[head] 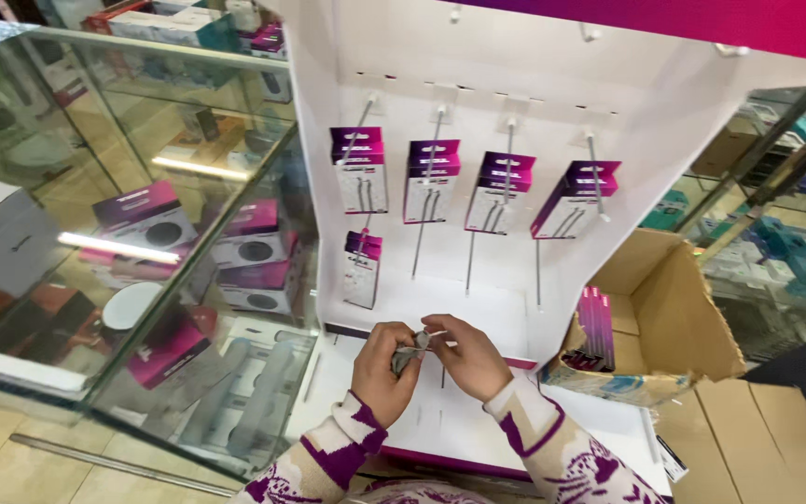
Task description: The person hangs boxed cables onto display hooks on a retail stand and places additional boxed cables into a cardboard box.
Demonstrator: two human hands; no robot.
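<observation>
Your L hand (382,369) & R hand (470,357) both pinch a small grey hook (414,349) at 6 o'clock, fingers narrow, steadying it below the display (478,103); boxes (358,173) hang at 12.

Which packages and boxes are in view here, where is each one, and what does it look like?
Four hanging packs: top row of hooks on the white display stand, flat, purple top, white below.
One pack: lower hook at the left, same colours.
Upright packs: in the open cardboard box on the right, pink-purple edges.
Boxes: inside the glass cabinet on the left, magenta and white.
Small grey item: between both hands; unclear what it is.
</observation>
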